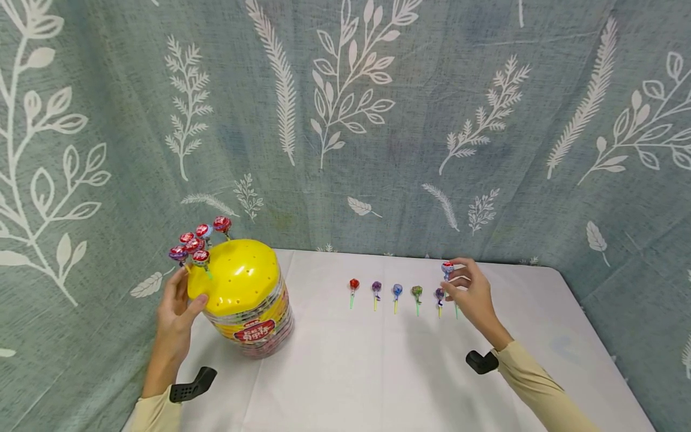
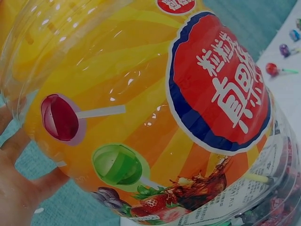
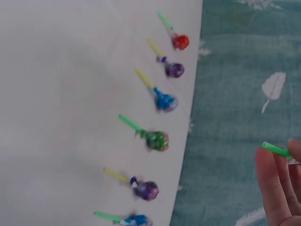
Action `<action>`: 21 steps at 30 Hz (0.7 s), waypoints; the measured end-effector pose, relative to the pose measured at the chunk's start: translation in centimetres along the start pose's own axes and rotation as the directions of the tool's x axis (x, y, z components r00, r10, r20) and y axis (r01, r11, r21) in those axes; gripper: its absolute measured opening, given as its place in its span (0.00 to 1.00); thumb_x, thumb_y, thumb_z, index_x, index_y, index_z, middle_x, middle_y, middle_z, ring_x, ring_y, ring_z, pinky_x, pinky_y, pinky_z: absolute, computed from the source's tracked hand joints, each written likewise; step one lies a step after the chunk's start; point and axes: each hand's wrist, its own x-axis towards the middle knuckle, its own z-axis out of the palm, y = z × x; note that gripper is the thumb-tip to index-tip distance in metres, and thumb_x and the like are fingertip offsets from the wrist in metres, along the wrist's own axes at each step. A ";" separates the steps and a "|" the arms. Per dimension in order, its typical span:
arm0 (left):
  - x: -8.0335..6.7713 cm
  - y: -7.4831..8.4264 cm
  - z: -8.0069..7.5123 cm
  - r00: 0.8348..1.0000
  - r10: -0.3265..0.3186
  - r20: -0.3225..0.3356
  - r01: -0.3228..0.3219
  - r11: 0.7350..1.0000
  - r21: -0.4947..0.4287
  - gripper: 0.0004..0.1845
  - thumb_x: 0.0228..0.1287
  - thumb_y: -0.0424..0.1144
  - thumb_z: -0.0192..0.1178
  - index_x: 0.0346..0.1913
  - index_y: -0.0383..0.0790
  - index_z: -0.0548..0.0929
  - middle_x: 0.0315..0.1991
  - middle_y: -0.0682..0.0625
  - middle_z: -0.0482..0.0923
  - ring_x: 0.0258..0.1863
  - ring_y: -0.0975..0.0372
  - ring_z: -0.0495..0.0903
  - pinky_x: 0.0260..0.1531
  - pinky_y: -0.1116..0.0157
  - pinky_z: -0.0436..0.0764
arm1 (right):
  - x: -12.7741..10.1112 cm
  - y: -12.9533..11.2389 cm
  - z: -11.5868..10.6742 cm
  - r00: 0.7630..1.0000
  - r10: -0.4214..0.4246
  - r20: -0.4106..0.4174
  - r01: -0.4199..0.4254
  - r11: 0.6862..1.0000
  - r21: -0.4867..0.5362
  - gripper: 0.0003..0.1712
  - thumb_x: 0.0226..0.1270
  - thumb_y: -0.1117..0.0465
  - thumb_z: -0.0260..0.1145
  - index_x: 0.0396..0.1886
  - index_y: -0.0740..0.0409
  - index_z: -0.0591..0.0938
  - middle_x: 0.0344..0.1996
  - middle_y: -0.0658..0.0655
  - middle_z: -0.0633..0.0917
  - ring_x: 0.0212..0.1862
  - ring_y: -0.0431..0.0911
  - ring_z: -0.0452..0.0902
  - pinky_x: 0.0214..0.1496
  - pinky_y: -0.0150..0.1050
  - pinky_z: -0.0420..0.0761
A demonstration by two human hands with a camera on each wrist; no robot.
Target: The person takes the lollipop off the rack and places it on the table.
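My left hand [image 1: 175, 309] grips the left side of a large clear lollipop jar [image 1: 254, 331], its thumb at the edge of the yellow lid [image 1: 243, 276]. The jar leans, and several wrapped lollipops [image 1: 194, 245] stand in the lid's holes along its left side. Up close, the left wrist view shows the jar's label [image 2: 136, 94]. My right hand [image 1: 472, 294] pinches a lollipop [image 1: 447, 268] with a blue and red wrapper, raised above the right end of a lollipop row; its green stick [image 3: 276, 149] shows in the right wrist view.
The row on the white table [image 1: 335, 372] runs from a red lollipop [image 1: 353, 284] through purple, blue [image 1: 397, 290], green [image 1: 417, 291] and purple [image 3: 146, 190] ones to a blue one [image 3: 136, 220], partly hidden by my right hand in the head view. A patterned curtain [image 1: 302, 198] hangs behind.
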 end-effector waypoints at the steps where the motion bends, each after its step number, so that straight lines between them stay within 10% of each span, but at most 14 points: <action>1: 0.0 0.0 0.0 1.000 0.001 -0.002 -0.001 1.000 -0.001 0.35 0.63 0.26 0.53 0.71 0.44 0.56 0.70 0.47 0.55 0.68 0.60 0.54 0.58 0.77 0.63 | 0.0 0.4 -0.1 1.000 -0.001 -0.006 0.001 1.000 -0.006 0.27 0.53 0.79 0.66 0.54 0.68 0.71 0.34 0.73 0.77 0.28 0.53 0.80 0.25 0.48 0.82; 21: 0.1 -0.1 0.1 1.000 0.016 0.007 -0.016 0.999 -0.029 0.34 0.63 0.25 0.51 0.71 0.44 0.56 0.68 0.47 0.57 0.65 0.60 0.58 0.57 0.77 0.65 | 0.1 8.5 -2.5 0.993 0.099 -0.064 -0.109 0.978 -0.180 0.29 0.52 0.78 0.67 0.54 0.63 0.71 0.31 0.66 0.78 0.28 0.50 0.81 0.22 0.41 0.82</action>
